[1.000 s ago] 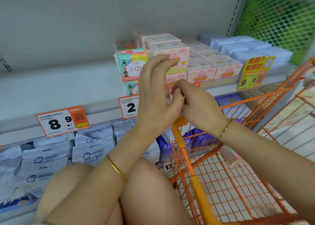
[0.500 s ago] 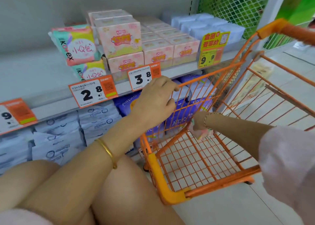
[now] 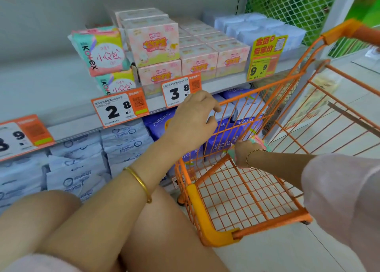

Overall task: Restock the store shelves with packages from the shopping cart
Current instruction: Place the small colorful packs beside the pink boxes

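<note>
Two hands are at work, and only one holds stock; the right hand (image 3: pixel 241 155) is sunk into the far left corner of the orange shopping cart (image 3: pixel 271 226), closed round a small pink-and-green pack (image 3: pixel 258 143), though its fingers are hidden behind the back of the hand, so how firm the hold is I cannot tell; the pack's ends poke out at about 2 and 8 o'clock of the fist, which suggests its long axis lies across the palm; the left hand (image 3: pixel 193 121) has its fingers curled over the cart's top wire, near the 3.8 price tag (image 3: pixel 174 93); the matching Kotex packs (image 3: pixel 100 51) stand on the upper shelf (image 3: pixel 51 90) at roughly 10 o'clock from the held pack, just beside the pink boxes (image 3: pixel 153 45); the left hand is nearer that stack but busy on the wire, and its forearm lies between the right hand and the slot; my guess is that the pack must rise over the rim and cross above the left wrist
</note>
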